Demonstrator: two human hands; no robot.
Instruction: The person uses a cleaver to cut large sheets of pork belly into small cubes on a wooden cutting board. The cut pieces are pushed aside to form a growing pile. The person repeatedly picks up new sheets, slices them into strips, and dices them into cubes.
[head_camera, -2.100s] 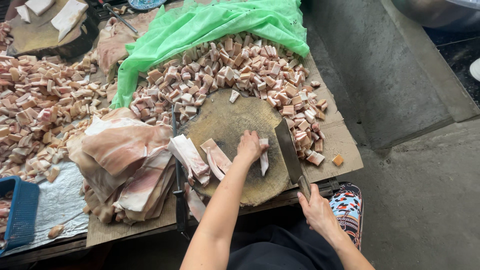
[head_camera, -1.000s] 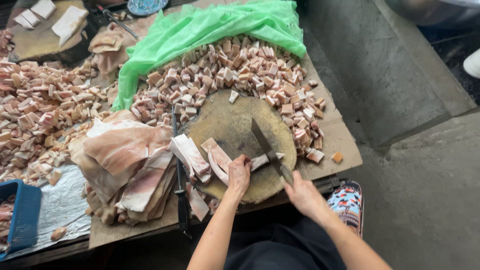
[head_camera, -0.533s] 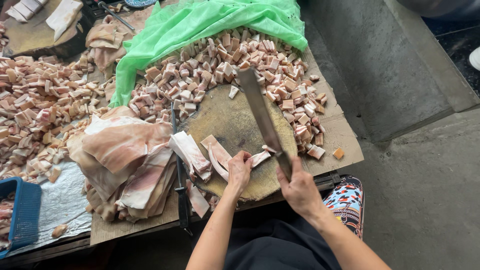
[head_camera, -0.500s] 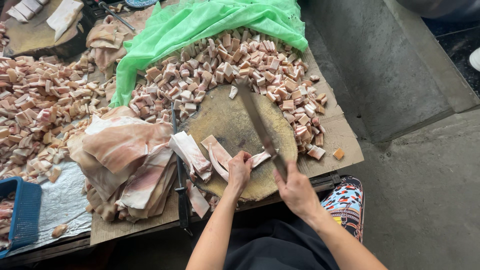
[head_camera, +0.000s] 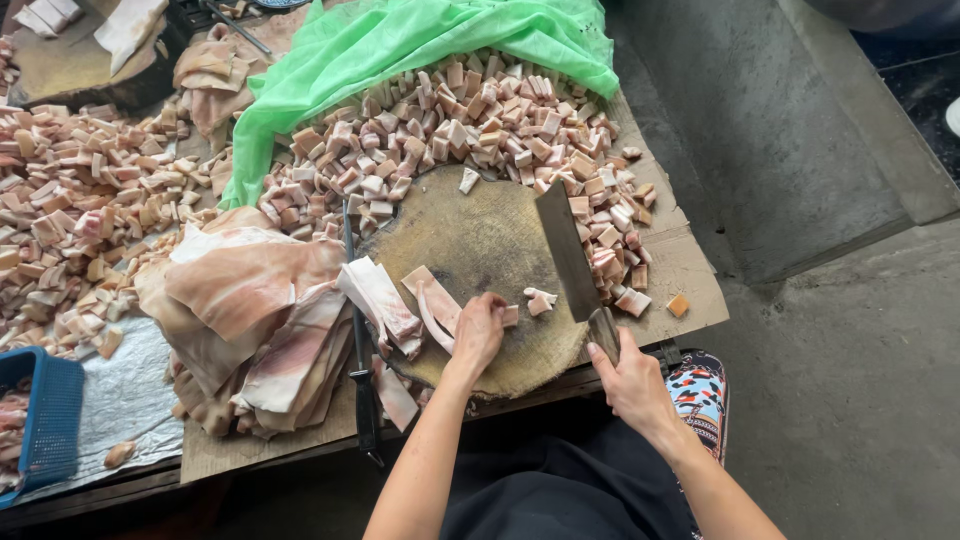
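Observation:
My right hand (head_camera: 627, 375) grips the handle of a broad cleaver (head_camera: 565, 250), whose blade lies over the right side of a round wooden chopping block (head_camera: 480, 235). My left hand (head_camera: 478, 330) presses down on a strip of pale pink meat (head_camera: 436, 305) on the block's near edge. Two small cut cubes (head_camera: 540, 299) lie between my hands. More meat strips (head_camera: 378, 298) lean on the block's left side.
A heap of cut meat cubes (head_camera: 470, 120) rings the block's far side, partly under a green plastic sheet (head_camera: 420, 35). Large uncut slabs (head_camera: 250, 310) pile on the left beside a long knife (head_camera: 357, 330). A blue basket (head_camera: 45, 420) sits at the near left. A concrete ledge is on the right.
The cleaver came in from the right edge, chopped the strip beside my left hand, and now rests further right. Small cut pieces have appeared on the block.

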